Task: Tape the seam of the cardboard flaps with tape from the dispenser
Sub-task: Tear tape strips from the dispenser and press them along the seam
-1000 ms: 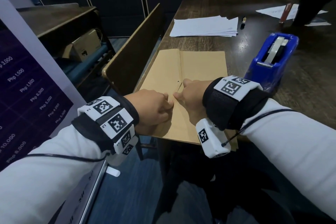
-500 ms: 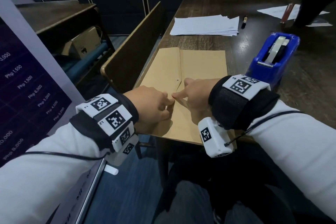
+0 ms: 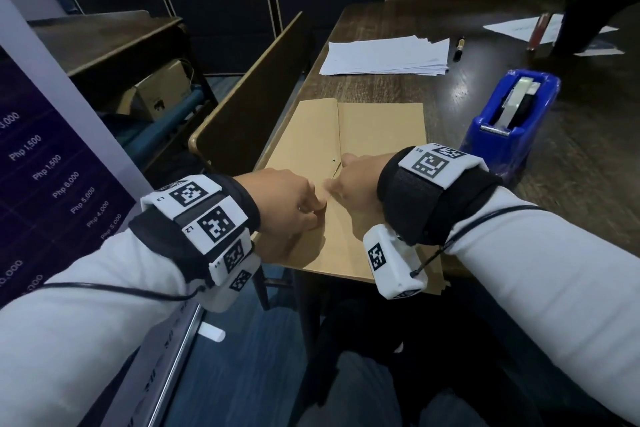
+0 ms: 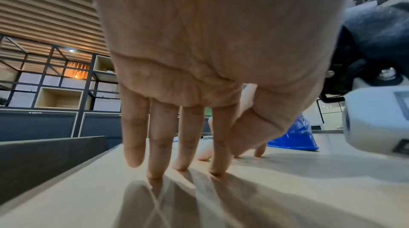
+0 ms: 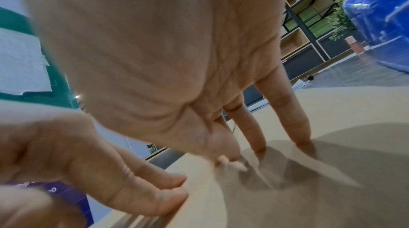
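Note:
Flat brown cardboard point(image 3: 381, 135) lies on the dark wooden table, its seam point(image 3: 338, 128) running away from me down the middle. Both hands meet at the seam's near part. My left hand point(image 3: 287, 204) stands on its straight fingertips point(image 4: 155, 170) on the left flap point(image 4: 287, 188). My right hand point(image 3: 356, 180) presses straight fingers point(image 5: 301, 126) onto the right flap point(image 5: 332, 196). I cannot make out a tape strip under the fingers. The blue tape dispenser point(image 3: 512, 128) stands to the right of the cardboard, untouched; it also shows as the dispenser point(image 4: 296, 137) and the dispenser point(image 5: 380, 13) in the wrist views.
A stack of white papers point(image 3: 384, 55) and a pen point(image 3: 460, 47) lie beyond the cardboard. A wooden chair back point(image 3: 249, 94) stands against the table's left edge. A purple banner point(image 3: 52, 166) is at far left. The cardboard overhangs the near table edge.
Both hands remain at the near part of the seam, with only small shifts of the fingertips. The dispenser and cardboard have not moved.

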`<state>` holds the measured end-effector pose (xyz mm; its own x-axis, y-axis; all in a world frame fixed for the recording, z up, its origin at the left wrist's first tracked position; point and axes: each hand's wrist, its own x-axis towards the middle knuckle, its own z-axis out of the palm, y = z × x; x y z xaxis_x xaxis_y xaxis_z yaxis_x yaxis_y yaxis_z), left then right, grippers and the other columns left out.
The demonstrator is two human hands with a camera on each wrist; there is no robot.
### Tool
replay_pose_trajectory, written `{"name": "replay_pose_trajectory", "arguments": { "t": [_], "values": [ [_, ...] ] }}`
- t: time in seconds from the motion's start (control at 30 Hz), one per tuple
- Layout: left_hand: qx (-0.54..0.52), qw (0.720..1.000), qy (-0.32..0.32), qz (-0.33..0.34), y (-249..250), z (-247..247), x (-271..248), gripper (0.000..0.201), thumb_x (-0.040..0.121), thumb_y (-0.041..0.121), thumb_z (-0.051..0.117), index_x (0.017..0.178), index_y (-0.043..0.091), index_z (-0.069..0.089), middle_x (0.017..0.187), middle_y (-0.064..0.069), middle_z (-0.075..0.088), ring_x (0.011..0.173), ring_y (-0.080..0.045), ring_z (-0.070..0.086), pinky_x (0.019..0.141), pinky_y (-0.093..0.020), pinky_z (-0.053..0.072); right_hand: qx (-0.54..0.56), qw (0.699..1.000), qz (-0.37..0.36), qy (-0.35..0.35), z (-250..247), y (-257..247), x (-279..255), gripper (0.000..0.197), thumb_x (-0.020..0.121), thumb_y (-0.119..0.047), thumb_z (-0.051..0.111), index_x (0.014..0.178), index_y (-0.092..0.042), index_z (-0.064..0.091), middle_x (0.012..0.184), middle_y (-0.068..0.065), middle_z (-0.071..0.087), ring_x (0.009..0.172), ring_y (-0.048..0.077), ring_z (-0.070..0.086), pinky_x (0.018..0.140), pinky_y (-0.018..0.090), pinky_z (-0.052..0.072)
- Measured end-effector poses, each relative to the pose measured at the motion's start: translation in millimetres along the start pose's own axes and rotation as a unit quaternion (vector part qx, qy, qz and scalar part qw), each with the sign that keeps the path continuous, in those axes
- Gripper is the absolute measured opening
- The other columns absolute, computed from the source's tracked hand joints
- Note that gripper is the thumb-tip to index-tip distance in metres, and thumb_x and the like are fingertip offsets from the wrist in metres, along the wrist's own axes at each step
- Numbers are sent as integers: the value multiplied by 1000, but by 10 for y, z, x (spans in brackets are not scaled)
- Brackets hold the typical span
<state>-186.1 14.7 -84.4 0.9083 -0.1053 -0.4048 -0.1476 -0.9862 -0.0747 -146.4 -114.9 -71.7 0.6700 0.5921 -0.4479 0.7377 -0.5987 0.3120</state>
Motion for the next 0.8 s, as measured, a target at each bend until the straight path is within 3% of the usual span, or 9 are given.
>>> {"name": "replay_pose_trajectory", "arguments": {
  "t": [0.07, 0.13, 0.2, 0.27, 0.37, 0.5, 0.57, 0.67, 0.8],
  "values": [
    [12, 1000, -1, -6, -19, -31, 18, 41, 95, 46, 37, 127, 35, 59, 135, 6, 57, 106, -20, 59, 93, -38, 49, 35, 999, 11, -2, 12, 16, 11, 37, 102, -12, 31, 136, -8, 45, 129, 11, 45, 125, 21, 37, 96, 33, 35],
    [19, 1000, 1, -15, -24, -58, 32, 41, 94, 50, 36, 121, 36, 63, 131, 8, 59, 103, -18, 61, 91, -38, 51, 82, 997, 9, 12, 54, 45, 25, 34, 101, -11, 32, 127, -6, 52, 116, 9, 43, 104, 25, 42, 87, 33, 37],
    [21, 999, -5, -28, -30, -84, 46, 41, 94, 52, 36, 120, 37, 64, 131, 11, 59, 104, -17, 60, 91, -38, 51, 155, 987, 4, 40, 131, 95, 34, 33, 99, -14, 34, 120, -7, 58, 112, 6, 43, 95, 24, 50, 85, 33, 43],
    [27, 999, -19, -43, -77, -121, 64, 40, 94, 52, 37, 122, 39, 62, 132, 13, 58, 109, -17, 58, 93, -37, 50, 215, 975, -15, 59, 206, 154, 44, 33, 98, -17, 34, 119, -12, 59, 120, 5, 51, 104, 24, 55, 92, 34, 46],
    [17, 997, -34, -62, -195, -152, 54, 36, 94, 50, 40, 125, 46, 58, 141, 20, 48, 120, -14, 52, 99, -35, 45, 286, 957, -43, 38, 259, 188, 39, 38, 100, -19, 32, 132, -15, 52, 137, 3, 49, 123, 22, 46, 106, 37, 37],
    [-41, 997, -29, -54, -208, -203, 17, 37, 96, 38, 44, 132, 43, 53, 148, 19, 40, 131, -10, 43, 109, -29, 34, 311, 948, -44, 51, 270, 216, -26, 41, 101, -21, 30, 138, -8, 43, 145, 8, 42, 130, 23, 41, 109, 35, 32],
    [-62, 996, 15, -60, -193, -297, 32, 39, 95, 38, 46, 134, 40, 51, 147, 13, 43, 128, -13, 47, 109, -33, 36, 342, 933, -23, 110, 286, 283, -88, 42, 100, -20, 31, 138, -6, 43, 144, 10, 42, 130, 25, 41, 108, 37, 33],
    [-75, 990, 100, -59, -105, -507, 82, 38, 96, 35, 44, 134, 40, 50, 140, 5, 52, 123, -15, 51, 104, -35, 42, 371, 893, 8, 255, 320, 438, -188, 41, 97, -16, 34, 134, -5, 48, 138, 11, 46, 127, 24, 44, 105, 40, 38],
    [-115, 972, 197, -47, 222, -749, 246, 36, 98, 41, 41, 131, 36, 54, 129, 9, 60, 116, -14, 56, 95, -34, 46, 354, 838, 43, 412, 388, 705, -310, 42, 97, -15, 35, 137, -8, 47, 142, 5, 44, 142, 15, 26, 111, 31, 29]
  ]
}}
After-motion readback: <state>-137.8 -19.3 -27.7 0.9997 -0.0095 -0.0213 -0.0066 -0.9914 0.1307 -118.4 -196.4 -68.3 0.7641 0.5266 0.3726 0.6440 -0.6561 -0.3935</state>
